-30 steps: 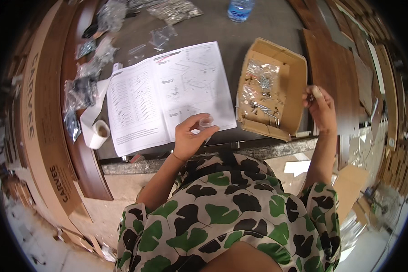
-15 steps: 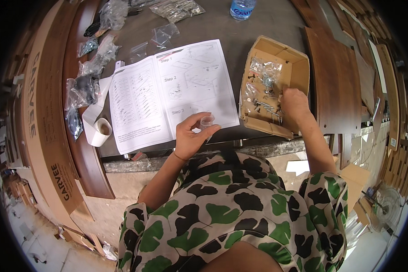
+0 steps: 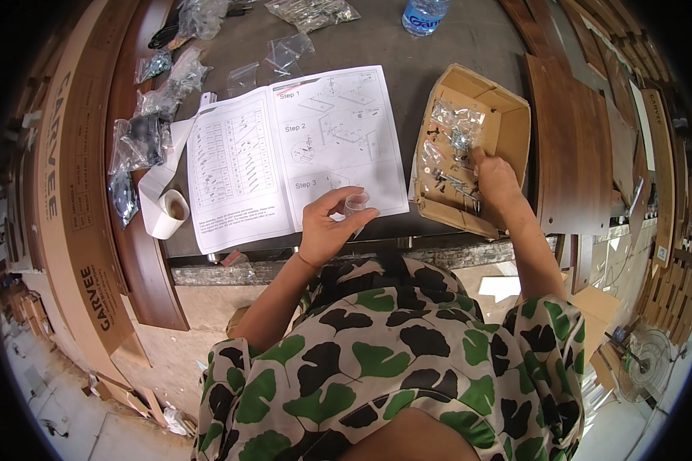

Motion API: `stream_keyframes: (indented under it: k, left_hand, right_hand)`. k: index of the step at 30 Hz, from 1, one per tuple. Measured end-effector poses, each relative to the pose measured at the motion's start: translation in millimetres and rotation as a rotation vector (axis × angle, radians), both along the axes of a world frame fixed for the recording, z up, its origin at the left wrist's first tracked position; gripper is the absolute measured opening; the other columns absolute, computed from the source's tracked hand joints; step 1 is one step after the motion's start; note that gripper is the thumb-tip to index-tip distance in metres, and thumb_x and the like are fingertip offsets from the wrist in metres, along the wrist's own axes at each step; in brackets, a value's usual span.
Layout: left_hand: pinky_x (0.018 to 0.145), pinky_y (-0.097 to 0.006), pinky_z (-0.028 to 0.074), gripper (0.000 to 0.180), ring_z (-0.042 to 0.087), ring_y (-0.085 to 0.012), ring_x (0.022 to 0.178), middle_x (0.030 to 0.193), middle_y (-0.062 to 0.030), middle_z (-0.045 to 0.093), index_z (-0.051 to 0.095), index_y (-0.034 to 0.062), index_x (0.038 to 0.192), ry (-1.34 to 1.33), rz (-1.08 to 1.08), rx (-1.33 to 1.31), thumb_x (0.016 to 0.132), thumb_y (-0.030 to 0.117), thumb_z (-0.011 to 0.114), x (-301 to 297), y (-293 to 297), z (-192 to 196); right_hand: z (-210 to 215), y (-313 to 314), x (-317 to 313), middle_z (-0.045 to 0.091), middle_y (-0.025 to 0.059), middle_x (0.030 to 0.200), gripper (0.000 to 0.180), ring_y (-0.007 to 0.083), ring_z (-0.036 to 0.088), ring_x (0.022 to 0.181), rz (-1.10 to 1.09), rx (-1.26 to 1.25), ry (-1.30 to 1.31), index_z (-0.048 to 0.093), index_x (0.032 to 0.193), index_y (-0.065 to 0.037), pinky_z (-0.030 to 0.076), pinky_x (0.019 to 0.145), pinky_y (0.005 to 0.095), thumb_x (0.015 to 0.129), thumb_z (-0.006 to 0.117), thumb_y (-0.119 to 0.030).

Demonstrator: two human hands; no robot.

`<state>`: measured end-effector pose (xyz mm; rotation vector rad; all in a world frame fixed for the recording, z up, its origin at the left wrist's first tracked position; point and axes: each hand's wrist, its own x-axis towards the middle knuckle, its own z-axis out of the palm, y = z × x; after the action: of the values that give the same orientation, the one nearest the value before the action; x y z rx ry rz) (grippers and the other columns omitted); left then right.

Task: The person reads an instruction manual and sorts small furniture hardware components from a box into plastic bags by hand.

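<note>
My left hand is closed around a small clear plastic cup, its round rim facing up between thumb and fingers. It hovers over the near edge of an open instruction booklet with line drawings. To the right, my right hand reaches into a shallow cardboard box. Its fingers are curled, with the tips beside screws and clear bags of small hardware. Whatever lies between those fingertips is too small or hidden to make out.
A paper-like roll stands left of the booklet, near several hardware bags. A water bottle stands at the far side. Brown boards flank the dark table, and a long carton lies at the left.
My right hand has drawn slightly nearer inside the box, its fingertips now extending toward the small parts. My left hand still holds the cup. The whole view has shifted a little.
</note>
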<state>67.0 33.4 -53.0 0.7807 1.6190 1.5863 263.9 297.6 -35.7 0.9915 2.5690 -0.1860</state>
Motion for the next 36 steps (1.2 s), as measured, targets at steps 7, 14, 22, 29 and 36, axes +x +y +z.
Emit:
stream_keyframes:
  k: [7,14,22,29,36]
  left_hand:
    - [0.069,-0.023,0.051,0.035,0.061,-0.0095,0.077,0.090,-0.0075,0.068,0.065,0.0007,0.103,0.002,0.015,-0.011,0.072,0.010,0.080,0,-2,5]
    - [0.079,-0.025,0.051,0.035,0.063,-0.0126,0.089,0.097,-0.0081,0.067,0.062,-0.0014,0.109,-0.015,-0.045,-0.090,0.076,0.001,0.075,1,1,4]
    - [0.073,-0.024,0.052,0.035,0.063,-0.0111,0.082,0.094,-0.0082,0.068,0.063,-0.0002,0.107,-0.018,-0.051,-0.036,0.076,0.005,0.077,3,13,13]
    - [0.080,-0.026,0.051,0.034,0.063,-0.0138,0.090,0.096,-0.0085,0.067,0.062,-0.0015,0.109,-0.017,-0.041,-0.056,0.077,0.000,0.073,-3,3,4]
    - [0.080,-0.026,0.051,0.035,0.063,-0.0139,0.090,0.097,-0.0087,0.067,0.062,-0.0015,0.109,-0.019,-0.022,-0.034,0.077,-0.001,0.074,-3,4,11]
  right_hand:
    - [-7,17,23,0.061,0.0086,0.076,0.014,0.0183,0.055,0.054,-0.302,-0.623,0.808,0.055,0.102,-0.003,0.047,0.052,0.0299,0.089,0.051,-0.006]
    - [40,-16,26,0.041,0.0014,0.068,0.018,0.0066,0.035,0.051,-0.737,-2.127,1.827,0.051,0.109,0.000,0.028,0.039,0.0180,0.095,0.046,-0.010]
    - [35,-7,5,0.042,0.0014,0.068,0.026,0.0058,0.035,0.048,-0.872,-2.034,1.494,0.051,0.086,-0.004,0.026,0.036,0.0183,0.096,0.046,-0.028]
    - [14,4,7,0.065,0.0132,0.070,0.022,0.0207,0.062,0.064,-0.487,-0.456,0.591,0.069,0.086,-0.002,0.050,0.063,0.0329,0.083,0.065,-0.024]
    - [-10,-2,-1,0.066,0.0201,0.086,0.020,0.0368,0.064,0.085,-0.368,-0.136,0.394,0.070,0.089,-0.006,0.050,0.078,0.0427,0.078,0.064,-0.021]
